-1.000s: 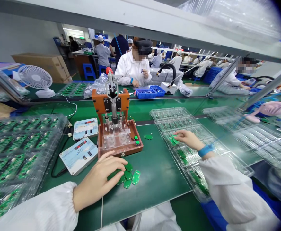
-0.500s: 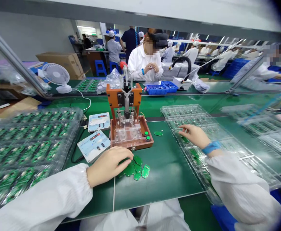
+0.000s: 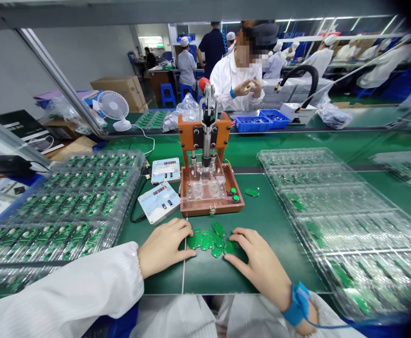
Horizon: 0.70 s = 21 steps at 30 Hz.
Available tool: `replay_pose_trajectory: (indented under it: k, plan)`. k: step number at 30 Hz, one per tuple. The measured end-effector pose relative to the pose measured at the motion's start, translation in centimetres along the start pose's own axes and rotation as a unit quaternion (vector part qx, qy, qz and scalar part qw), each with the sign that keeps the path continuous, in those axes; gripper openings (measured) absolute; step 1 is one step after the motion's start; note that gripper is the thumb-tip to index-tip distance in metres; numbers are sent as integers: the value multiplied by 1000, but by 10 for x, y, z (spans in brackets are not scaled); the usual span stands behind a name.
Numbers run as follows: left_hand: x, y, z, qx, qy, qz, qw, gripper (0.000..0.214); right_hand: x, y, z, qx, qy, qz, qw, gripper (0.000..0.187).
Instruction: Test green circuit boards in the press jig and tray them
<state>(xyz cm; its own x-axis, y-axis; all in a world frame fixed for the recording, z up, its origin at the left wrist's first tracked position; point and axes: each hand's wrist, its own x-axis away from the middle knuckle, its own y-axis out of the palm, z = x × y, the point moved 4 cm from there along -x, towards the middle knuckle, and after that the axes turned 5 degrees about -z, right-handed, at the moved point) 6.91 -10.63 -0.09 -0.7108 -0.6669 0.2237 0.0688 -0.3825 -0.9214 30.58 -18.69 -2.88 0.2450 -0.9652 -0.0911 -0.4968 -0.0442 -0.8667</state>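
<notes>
A small heap of green circuit boards [image 3: 208, 241] lies on the green bench mat between my two hands. My left hand [image 3: 165, 246] rests flat at the heap's left edge, and my right hand [image 3: 258, 263] lies at its right edge, fingertips at the boards. Neither hand lifts anything. A single green board [image 3: 252, 192] sits apart, right of the orange-framed press fixture [image 3: 207, 185]. A blue wrist strap [image 3: 298, 303] circles my right wrist, with its cord trailing right.
A plastic tray of green boards [image 3: 74, 202] lies at left, and a clear plastic tray [image 3: 332, 220] holding some boards lies at right. Digital counters [image 3: 159, 202] stand left of the fixture. Across the bench, a co-worker [image 3: 235, 87] sits behind blue bins [image 3: 258, 123].
My right hand has left the clear tray and moved left to the heap of boards. The view has turned, bringing the fixture nearer the middle and showing more of the right tray.
</notes>
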Motion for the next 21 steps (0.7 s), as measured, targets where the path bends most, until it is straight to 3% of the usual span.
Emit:
replay_pose_trajectory:
  k: [6,9,11,15,17,21]
  plan:
    - [0,0,2,4,-4,4,1000,21,8,8,6,-25,3,4,1000,16]
    - [7,-18,3,38,11,40,998,22,6,-10,10,-50,-24,33,998,21]
    - [7,-37,1,66,30,94,993,19,-4,-34,14,-53,-47,92,993,25]
    - [-16,-73,-14,100,38,215,971,14,-51,-74,22,-47,-94,189,976,29]
    - [-36,-80,-23,109,31,236,965,14,-86,-77,22,-57,-125,167,976,27]
    - [-69,-77,-31,104,30,226,968,20,-141,-64,21,-64,-177,88,978,29]
